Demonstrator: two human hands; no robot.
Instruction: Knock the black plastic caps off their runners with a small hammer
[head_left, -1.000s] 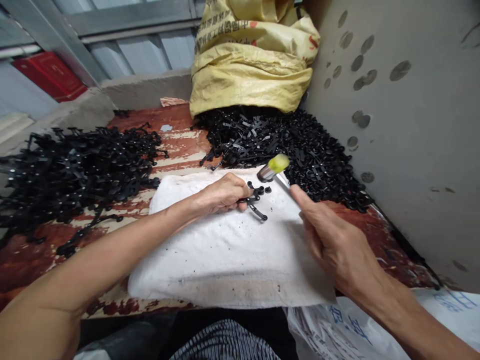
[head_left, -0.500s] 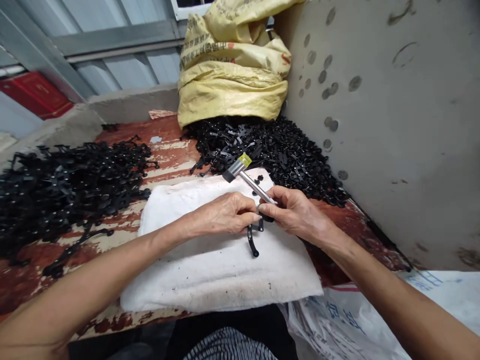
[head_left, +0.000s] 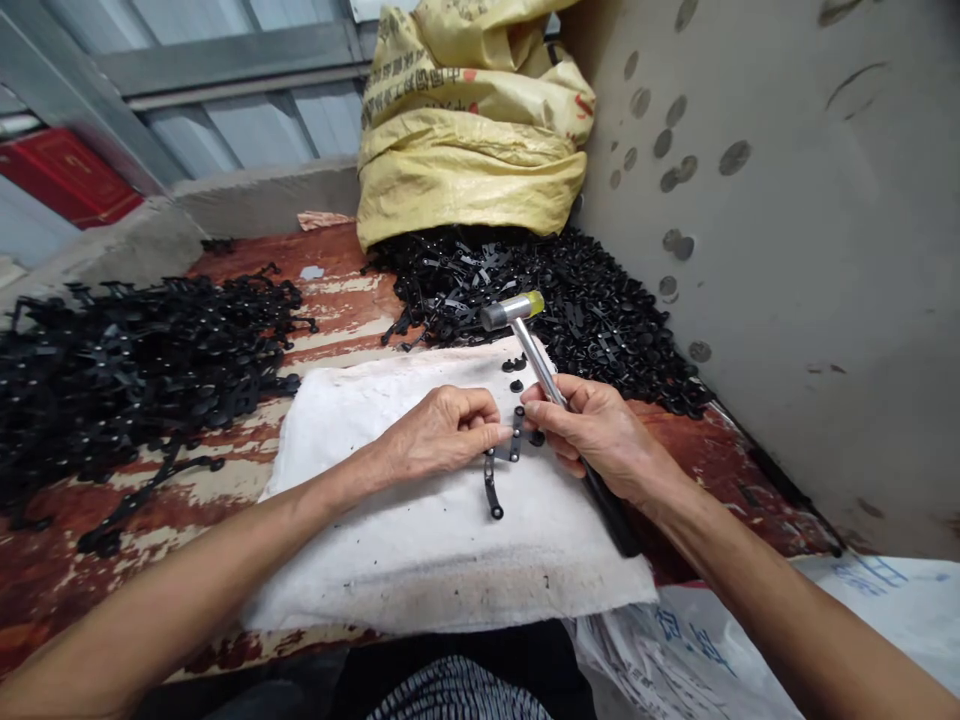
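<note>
My left hand (head_left: pixel 450 428) pinches a black jointed plastic piece (head_left: pixel 492 490), whose curved arm hangs down over the folded white cloth (head_left: pixel 390 530). A short flat link (head_left: pixel 516 440) of the piece stands between my two hands. In my right hand (head_left: pixel 600 432) lies a small mallet (head_left: pixel 534 355), its metal head with one grey and one yellow face pointing away from me. The mallet's black handle slants down under my palm. My right thumb and forefinger reach close to the top of the link; whether they touch it I cannot tell. Several small black discs (head_left: pixel 516 386) rest on the cloth.
A heap of loose black parts (head_left: pixel 585 310) spills from a yellow woven sack (head_left: pixel 472 180) at the back. Another pile of black jointed parts (head_left: pixel 142 370) lies on the left. A pale, stained panel (head_left: pixel 810 330) rises on the right, with white bags (head_left: pixel 690 640) below it.
The mallet's head has swung up and to the right, and its dark handle now shows below my right hand. My hands have moved slightly apart, exposing more of the black piece.
</note>
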